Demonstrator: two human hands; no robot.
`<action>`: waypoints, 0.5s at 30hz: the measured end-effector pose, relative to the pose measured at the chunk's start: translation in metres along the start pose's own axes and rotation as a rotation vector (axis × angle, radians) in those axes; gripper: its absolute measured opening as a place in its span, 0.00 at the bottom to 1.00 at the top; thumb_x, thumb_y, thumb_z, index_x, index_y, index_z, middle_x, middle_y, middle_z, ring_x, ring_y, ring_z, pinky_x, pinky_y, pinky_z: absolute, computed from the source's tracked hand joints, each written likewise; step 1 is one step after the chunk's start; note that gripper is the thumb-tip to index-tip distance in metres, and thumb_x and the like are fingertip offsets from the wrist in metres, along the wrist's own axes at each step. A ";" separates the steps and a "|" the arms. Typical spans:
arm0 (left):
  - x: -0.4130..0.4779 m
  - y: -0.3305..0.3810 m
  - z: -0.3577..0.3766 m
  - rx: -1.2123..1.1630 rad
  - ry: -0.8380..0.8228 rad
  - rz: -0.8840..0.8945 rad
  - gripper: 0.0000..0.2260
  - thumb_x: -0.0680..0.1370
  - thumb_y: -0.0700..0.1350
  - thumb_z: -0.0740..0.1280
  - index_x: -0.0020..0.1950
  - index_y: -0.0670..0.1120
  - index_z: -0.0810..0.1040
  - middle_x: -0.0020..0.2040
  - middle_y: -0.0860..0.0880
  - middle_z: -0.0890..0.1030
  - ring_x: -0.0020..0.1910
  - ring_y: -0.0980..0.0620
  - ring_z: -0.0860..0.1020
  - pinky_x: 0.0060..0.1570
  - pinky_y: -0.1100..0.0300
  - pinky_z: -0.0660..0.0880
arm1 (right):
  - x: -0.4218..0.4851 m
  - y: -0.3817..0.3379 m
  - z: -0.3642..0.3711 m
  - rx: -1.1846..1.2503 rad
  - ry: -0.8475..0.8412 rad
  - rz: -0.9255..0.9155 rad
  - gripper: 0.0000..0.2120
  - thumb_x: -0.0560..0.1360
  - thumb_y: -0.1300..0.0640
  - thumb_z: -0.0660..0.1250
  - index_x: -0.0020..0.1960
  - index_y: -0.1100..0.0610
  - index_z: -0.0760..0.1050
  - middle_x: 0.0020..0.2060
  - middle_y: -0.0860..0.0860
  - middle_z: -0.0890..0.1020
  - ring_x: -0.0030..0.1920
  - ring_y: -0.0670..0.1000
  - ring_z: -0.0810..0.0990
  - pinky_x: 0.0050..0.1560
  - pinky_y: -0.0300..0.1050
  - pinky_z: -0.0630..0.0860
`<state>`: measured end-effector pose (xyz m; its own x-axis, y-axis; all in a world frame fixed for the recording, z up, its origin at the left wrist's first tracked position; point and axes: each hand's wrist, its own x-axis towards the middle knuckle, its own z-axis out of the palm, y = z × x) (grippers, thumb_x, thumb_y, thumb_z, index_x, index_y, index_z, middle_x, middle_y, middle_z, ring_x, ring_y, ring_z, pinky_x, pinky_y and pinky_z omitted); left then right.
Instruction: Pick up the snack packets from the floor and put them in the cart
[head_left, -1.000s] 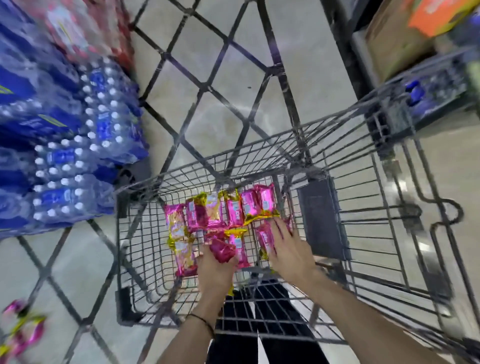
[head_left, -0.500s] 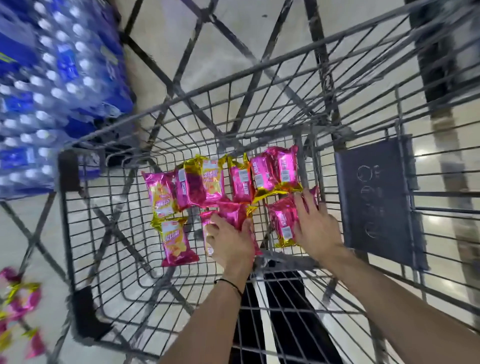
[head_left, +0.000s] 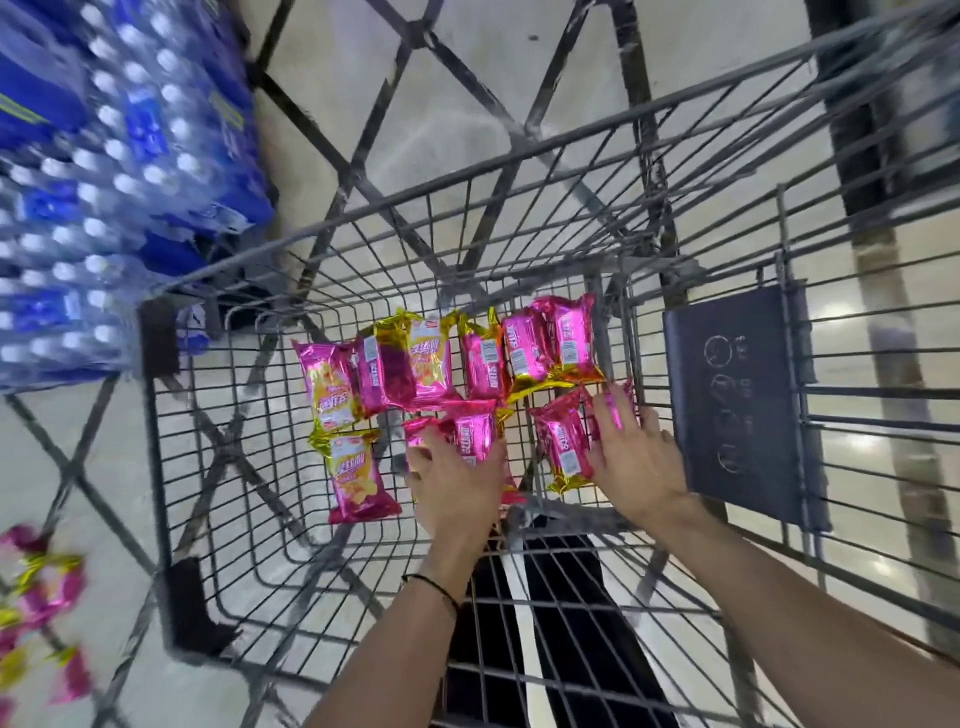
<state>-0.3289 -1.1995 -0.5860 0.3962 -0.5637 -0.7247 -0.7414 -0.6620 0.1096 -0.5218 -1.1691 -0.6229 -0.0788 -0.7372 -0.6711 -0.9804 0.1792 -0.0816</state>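
Left hand (head_left: 457, 478), reaching down into the cart (head_left: 154, 467), with fingers curled about a pink packet on the wire bottom; a thin dark band circles its wrist; right hand (head_left: 635, 457) beside it, fingers straight and spread, lying flat on another packet close to the cart's right wall, gripping nothing. Snack packets (head_left: 431, 364), pink and gold, lie in a loose double row across the cart bottom, some overlapping, the nearest ones under the two hands; a second group of the same packets (head_left: 44, 592) lies on the floor (head_left: 493, 135) at the lower left, outside the cart and blurred, their number not readable. Step in hand, by judgement: setting down a batch in the cart; the task appears part done, since packets lie both inside and outside. Next move calls for letting go of the packet, lifting both hands clear over the rim, and turning down and left toward the floor group. Surroundings: shrink-wrapped water-bottle packs (head_left: 104, 208) stacked just beyond the cart's left corner; a dark panel (head_left: 743, 405) hung on the right wall; dark trousers visible through the wire below. Obstruction, by judgement: the cart's left wall stands between the hands and the floor packets, so the reach must go over or round it.
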 end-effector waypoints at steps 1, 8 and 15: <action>-0.007 -0.001 -0.007 0.034 0.026 0.043 0.46 0.75 0.67 0.68 0.82 0.47 0.49 0.81 0.40 0.54 0.78 0.35 0.57 0.69 0.36 0.69 | -0.007 -0.001 -0.008 0.006 0.002 -0.012 0.30 0.80 0.51 0.60 0.79 0.55 0.55 0.80 0.56 0.56 0.71 0.64 0.68 0.59 0.61 0.80; -0.065 -0.010 -0.072 0.436 0.313 0.391 0.29 0.82 0.60 0.60 0.79 0.50 0.57 0.77 0.42 0.66 0.77 0.40 0.62 0.75 0.39 0.60 | -0.066 -0.008 -0.081 0.070 0.164 -0.120 0.24 0.85 0.48 0.47 0.78 0.54 0.61 0.75 0.58 0.67 0.75 0.61 0.66 0.70 0.64 0.71; -0.111 -0.033 -0.148 0.454 0.431 0.620 0.25 0.82 0.58 0.58 0.76 0.49 0.67 0.75 0.41 0.69 0.77 0.39 0.63 0.74 0.35 0.60 | -0.146 -0.024 -0.160 0.137 0.441 -0.191 0.26 0.85 0.47 0.47 0.76 0.58 0.67 0.74 0.59 0.71 0.74 0.62 0.67 0.74 0.62 0.63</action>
<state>-0.2678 -1.1881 -0.4086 -0.0474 -0.9546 -0.2941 -0.9981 0.0339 0.0510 -0.5159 -1.1693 -0.4051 0.0019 -0.9652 -0.2616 -0.9544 0.0763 -0.2885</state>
